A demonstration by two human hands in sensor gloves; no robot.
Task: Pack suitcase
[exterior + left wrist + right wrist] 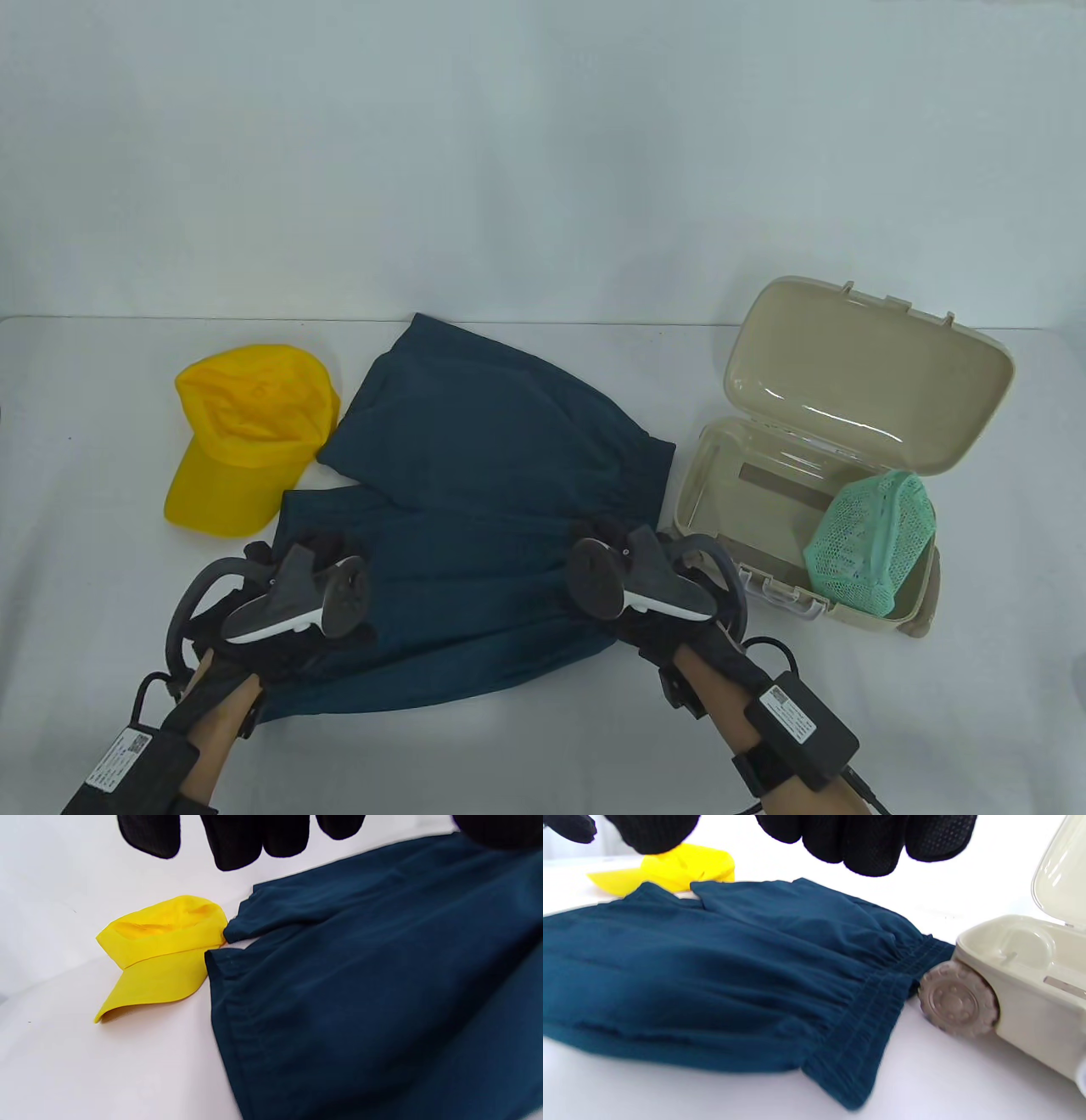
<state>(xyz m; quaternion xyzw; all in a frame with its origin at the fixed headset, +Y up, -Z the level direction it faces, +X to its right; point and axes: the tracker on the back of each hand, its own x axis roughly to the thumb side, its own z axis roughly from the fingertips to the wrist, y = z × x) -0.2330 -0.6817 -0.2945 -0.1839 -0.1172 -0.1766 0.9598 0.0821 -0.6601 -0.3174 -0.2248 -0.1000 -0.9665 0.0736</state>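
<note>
Shorts [475, 501] spread mid-surface, your left hand [293, 594] and right hand [632, 581] over near edge, fingers relaxed, grasping nothing. Cap [242, 437] at 9 o'clock, open suitcase [857, 475] at 3.

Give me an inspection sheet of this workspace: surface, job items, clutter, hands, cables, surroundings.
Surface: white table, bare at the near edge.
Job's things: beige suitcase open at right, green mesh item inside; dark blue shorts spread flat at centre; yellow cap left of the shorts, touching them.
Clutter: nothing seen.
Grippers: left hand and right hand above the shorts' near part, fingers hanging loose, gripping nothing.
Cables: black leads at both forearm packs.
Surroundings: plain pale wall.
</note>
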